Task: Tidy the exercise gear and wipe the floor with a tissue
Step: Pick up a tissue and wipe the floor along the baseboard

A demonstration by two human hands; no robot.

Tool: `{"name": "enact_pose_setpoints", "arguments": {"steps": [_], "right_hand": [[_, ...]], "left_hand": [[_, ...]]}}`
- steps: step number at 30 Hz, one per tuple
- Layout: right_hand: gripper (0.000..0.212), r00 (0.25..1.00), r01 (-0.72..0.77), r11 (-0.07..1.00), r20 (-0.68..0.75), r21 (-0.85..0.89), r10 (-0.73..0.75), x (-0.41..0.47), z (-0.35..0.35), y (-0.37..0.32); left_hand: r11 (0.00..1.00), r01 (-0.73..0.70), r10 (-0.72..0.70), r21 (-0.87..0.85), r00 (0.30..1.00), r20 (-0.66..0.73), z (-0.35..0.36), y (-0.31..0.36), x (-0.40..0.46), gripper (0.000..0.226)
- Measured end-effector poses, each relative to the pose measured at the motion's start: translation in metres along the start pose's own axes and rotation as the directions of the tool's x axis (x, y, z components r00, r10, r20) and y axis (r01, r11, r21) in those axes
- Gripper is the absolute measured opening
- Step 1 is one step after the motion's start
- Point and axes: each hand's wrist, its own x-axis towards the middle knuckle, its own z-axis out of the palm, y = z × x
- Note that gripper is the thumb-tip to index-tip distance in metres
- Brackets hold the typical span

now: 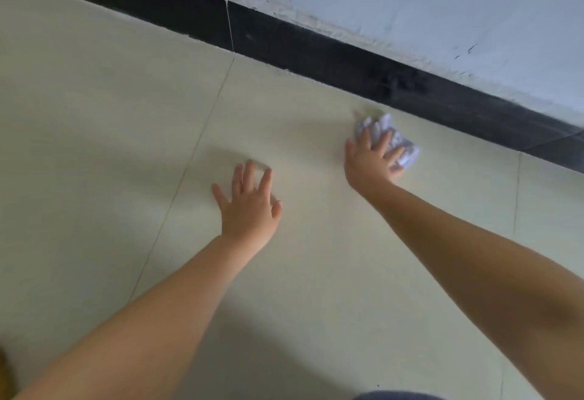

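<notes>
Our right hand (pixel 371 159) presses the crumpled tissue (pixel 390 138) flat to the floor (pixel 94 146) with fingers spread and nearly straight, just beside the black skirting (pixel 316 48), while our left hand (pixel 249 200) rests open on the tile, holding nothing. We judge the wiping step is in hand; next we need steady downward pressure and a sweep along the wall's edge.

Count, head view: two hands, the left hand (pixel 249 200) and the right hand (pixel 368 162). Two bare forearms. One crumpled white tissue (pixel 398 143). One black skirting strip (pixel 284 39) in two visible lengths, one joint between. Three grout lines on the floor (pixel 94 115). One wall (pixel 442 4).
</notes>
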Motion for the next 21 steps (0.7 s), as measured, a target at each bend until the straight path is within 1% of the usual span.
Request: {"name": "enact_pose_setpoints", "arguments": {"steps": [1, 2, 3, 4, 5, 6, 7, 8, 9, 10, 11, 12, 13, 14, 15, 16, 17, 18, 19, 20, 21], "right_hand": [[0.054, 0.984, 0.179, 0.983, 0.01, -0.024, -0.179, -0.008, 0.011, -0.019], [0.053, 0.932, 0.362, 0.93, 0.037, -0.06, -0.36, -0.018, 0.022, -0.034], [0.052, 0.86, 0.509, 0.857, 0.081, -0.084, -0.503, -0.026, 0.028, -0.044], [0.051, 0.792, 0.609, 0.787, 0.119, -0.094, -0.599, -0.029, 0.032, -0.047], [0.049, 0.739, 0.672, 0.734, 0.136, -0.092, -0.66, -0.025, 0.03, -0.043], [0.048, 0.711, 0.703, 0.706, 0.13, -0.088, -0.691, -0.017, 0.025, -0.032], [0.048, 0.714, 0.7, 0.708, 0.109, -0.091, -0.692, -0.007, 0.019, -0.015], [0.048, 0.747, 0.665, 0.742, 0.076, -0.091, -0.66, 0.005, 0.012, 0.008], [0.048, 0.804, 0.594, 0.8, 0.034, -0.078, -0.594, 0.017, 0.004, 0.037], [0.048, 0.872, 0.486, 0.872, -0.023, -0.062, -0.488, 0.03, -0.003, 0.071], [0.049, 0.933, 0.347, 0.937, -0.082, -0.037, -0.349, 0.039, -0.011, 0.107], [0.05, 0.973, 0.194, 0.981, -0.126, -0.003, -0.193, 0.048, -0.019, 0.143], [0.051, 0.99, 0.029, 0.998, -0.141, 0.051, -0.021, 0.052, -0.029, 0.175], [0.05, 0.98, -0.133, 0.985, -0.135, 0.11, 0.148, 0.06, -0.036, 0.202], [0.049, 0.953, -0.268, 0.953, -0.108, 0.141, 0.284, 0.069, -0.04, 0.221], [0.049, 0.925, -0.357, 0.924, -0.087, 0.135, 0.37, 0.081, -0.04, 0.23], [0.05, 0.905, -0.41, 0.905, -0.067, 0.115, 0.419, 0.09, -0.039, 0.229], [0.053, 0.899, -0.427, 0.899, -0.064, 0.098, 0.434, 0.094, -0.034, 0.217], [0.054, 0.913, -0.397, 0.914, -0.064, 0.083, 0.403, 0.091, -0.028, 0.196], [0.054, 0.948, -0.304, 0.95, -0.079, 0.067, 0.309, 0.079, -0.019, 0.17], [0.054, 0.983, -0.159, 0.985, -0.081, 0.066, 0.164, 0.061, -0.007, 0.138]], "left_hand": [[1.0, 0.024, -0.024, -0.009, 1.0, -0.001, 0.005, 0.002, -0.001, 0.057], [0.999, 0.04, -0.04, 0.002, 0.999, 0.003, 0.009, 0.001, 0.0, 0.059], [0.998, 0.049, -0.05, 0.027, 0.999, 0.022, 0.008, -0.001, 0.001, 0.06], [0.997, 0.055, -0.057, 0.055, 0.997, 0.047, 0.005, -0.002, 0.002, 0.061], [0.995, 0.064, -0.068, 0.074, 0.996, 0.065, 0.002, -0.001, 0.003, 0.061], [0.993, 0.078, -0.085, 0.086, 0.993, 0.079, -0.001, 0.003, 0.004, 0.061], [0.991, 0.1, -0.108, 0.086, 0.99, 0.092, -0.005, 0.008, 0.006, 0.06], [0.989, 0.124, -0.132, 0.077, 0.985, 0.108, -0.008, 0.015, 0.007, 0.059], [0.989, 0.135, -0.143, 0.068, 0.982, 0.127, -0.01, 0.022, 0.007, 0.059], [0.99, 0.126, -0.135, 0.07, 0.98, 0.145, -0.01, 0.029, 0.006, 0.058], [0.992, 0.105, -0.116, 0.076, 0.98, 0.163, -0.01, 0.034, 0.005, 0.058], [0.994, 0.078, -0.091, 0.082, 0.98, 0.176, -0.009, 0.038, 0.004, 0.057], [0.995, 0.055, -0.07, 0.088, 0.981, 0.183, -0.007, 0.04, 0.004, 0.056], [0.994, 0.038, -0.056, 0.102, 0.982, 0.183, -0.005, 0.04, 0.003, 0.056], [0.992, 0.023, -0.045, 0.122, 0.983, 0.178, -0.003, 0.039, 0.002, 0.057], [0.989, 0.011, -0.037, 0.146, 0.984, 0.172, -0.002, 0.038, 0.002, 0.057], [0.986, 0.003, -0.032, 0.165, 0.984, 0.174, -0.002, 0.037, 0.003, 0.058], [0.985, 0.001, -0.033, 0.172, 0.982, 0.184, -0.003, 0.036, 0.003, 0.058], [0.986, 0.004, -0.038, 0.169, 0.979, 0.198, -0.005, 0.036, 0.003, 0.057], [0.988, 0.005, -0.038, 0.156, 0.978, 0.206, -0.005, 0.035, 0.005, 0.057], [0.991, 0.007, -0.033, 0.131, 0.979, 0.2, -0.006, 0.035, 0.006, 0.055]]}}
